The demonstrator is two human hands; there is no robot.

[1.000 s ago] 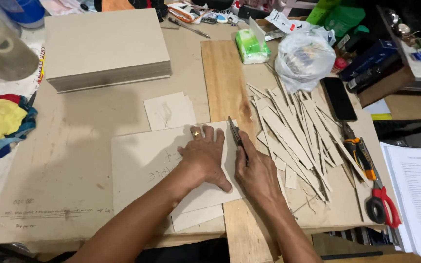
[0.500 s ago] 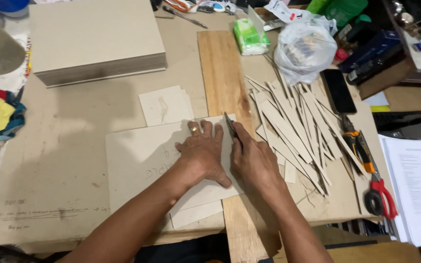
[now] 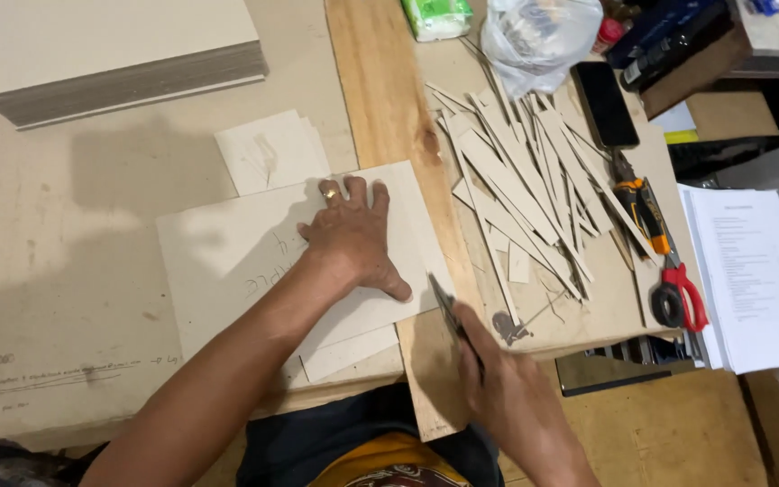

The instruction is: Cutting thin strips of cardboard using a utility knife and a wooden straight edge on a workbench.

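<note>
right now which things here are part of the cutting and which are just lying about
In use:
- left hand flat on the cardboard sheet
- right hand gripping the knife
- wooden board under the cut

Lying about:
- cut strips
- scissors
- phone
- plastic bag
- cardboard stack

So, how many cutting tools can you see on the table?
3: a knife in the right hand, an orange utility knife by the strips, red-handled scissors below it. Clutter may hide others.

One head-worn camera looks steeply down, close over the workbench [image 3: 65,298], with the person's body at 6 o'clock.
</note>
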